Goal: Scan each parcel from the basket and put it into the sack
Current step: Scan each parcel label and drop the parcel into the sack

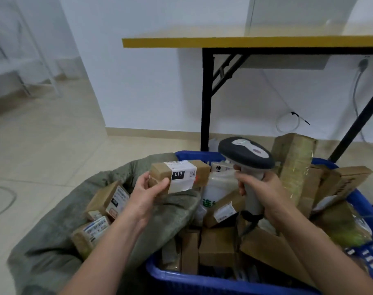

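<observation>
Beige floor tiles (53, 145) run to a white wall (138, 86), where a yellow-edged folding table (224, 41) stands. Below, the left hand (146, 193) grips a labelled parcel (179, 175) above the grey sack (53, 248); the right hand (266, 194) grips a scanner (246, 155) over the blue basket (202, 279) of boxes.

A plain parcel-sorting room; a blue basket (202, 279) heaped with labelled cardboard parcels (217, 245), a grey-green sack (53, 241) holding more, a handheld barcode scanner (245, 154); bare white walls (138, 81), tiled floor (53, 145), a yellow-edged folding table (224, 41).
</observation>
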